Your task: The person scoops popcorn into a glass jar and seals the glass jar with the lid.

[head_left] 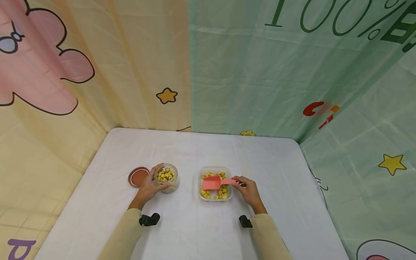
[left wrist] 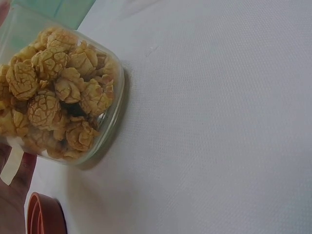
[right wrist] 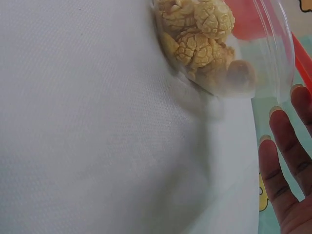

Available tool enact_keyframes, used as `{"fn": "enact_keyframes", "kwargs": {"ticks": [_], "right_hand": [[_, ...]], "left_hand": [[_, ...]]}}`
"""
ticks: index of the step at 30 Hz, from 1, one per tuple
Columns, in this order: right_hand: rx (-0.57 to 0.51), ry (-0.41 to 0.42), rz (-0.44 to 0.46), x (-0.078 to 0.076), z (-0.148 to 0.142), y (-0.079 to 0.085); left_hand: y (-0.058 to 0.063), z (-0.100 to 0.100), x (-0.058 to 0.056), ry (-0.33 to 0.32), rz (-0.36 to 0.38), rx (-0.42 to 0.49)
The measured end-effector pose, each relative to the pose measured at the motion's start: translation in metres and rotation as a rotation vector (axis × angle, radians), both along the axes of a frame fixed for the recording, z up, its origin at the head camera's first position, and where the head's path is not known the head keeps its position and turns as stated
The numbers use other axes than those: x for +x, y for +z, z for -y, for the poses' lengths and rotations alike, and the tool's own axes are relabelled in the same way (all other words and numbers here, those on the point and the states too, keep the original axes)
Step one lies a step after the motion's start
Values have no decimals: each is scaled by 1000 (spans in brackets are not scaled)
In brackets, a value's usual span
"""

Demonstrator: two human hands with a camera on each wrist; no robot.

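A clear glass jar (head_left: pixel 173 185) of caramel popcorn (head_left: pixel 165 175) stands on the table, and my left hand (head_left: pixel 150 187) grips it round its left side. In the left wrist view the popcorn (left wrist: pixel 53 92) shows through the jar's wall. My right hand (head_left: pixel 248 191) pinches the handle of a pink scoop (head_left: pixel 212 183). The scoop lies over a clear plastic tub (head_left: pixel 200 196) that has more popcorn (head_left: pixel 223 193) round its inside. In the right wrist view several fingers (right wrist: pixel 287 139) spread beside the tub (right wrist: pixel 239 87), away from the handle.
A reddish-brown round lid (head_left: pixel 138 177) lies on the white-covered table (head_left: pixel 188 227), just left of my left hand. Printed curtains (head_left: pixel 227 72) hang behind the table and on both sides. A black wrist camera (head_left: pixel 149 219) sits at my left cuff.
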State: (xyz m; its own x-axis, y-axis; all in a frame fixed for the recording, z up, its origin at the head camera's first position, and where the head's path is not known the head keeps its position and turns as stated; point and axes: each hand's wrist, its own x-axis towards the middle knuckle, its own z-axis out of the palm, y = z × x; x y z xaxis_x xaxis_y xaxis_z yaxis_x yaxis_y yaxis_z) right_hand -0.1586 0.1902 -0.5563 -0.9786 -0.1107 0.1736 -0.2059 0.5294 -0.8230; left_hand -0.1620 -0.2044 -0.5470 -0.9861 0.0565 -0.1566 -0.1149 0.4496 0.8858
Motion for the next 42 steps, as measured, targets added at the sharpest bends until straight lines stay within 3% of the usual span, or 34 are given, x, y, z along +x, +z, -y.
{"fn": "enact_keyframes", "kwargs": {"ticks": [13,28,36,42], "right_hand": [[22,23,-5,-1,-2,-5],[41,-8,54,1,3,-1],[55,-51,5,2,7,10],[86,-95,28,1,11,25]], "left_hand": [[1,-1,0,-1,6,7],[0,-1,0,3,-5,-4],[1,0,0,6,-1,5],[0,-1,0,9,-9,2]]}}
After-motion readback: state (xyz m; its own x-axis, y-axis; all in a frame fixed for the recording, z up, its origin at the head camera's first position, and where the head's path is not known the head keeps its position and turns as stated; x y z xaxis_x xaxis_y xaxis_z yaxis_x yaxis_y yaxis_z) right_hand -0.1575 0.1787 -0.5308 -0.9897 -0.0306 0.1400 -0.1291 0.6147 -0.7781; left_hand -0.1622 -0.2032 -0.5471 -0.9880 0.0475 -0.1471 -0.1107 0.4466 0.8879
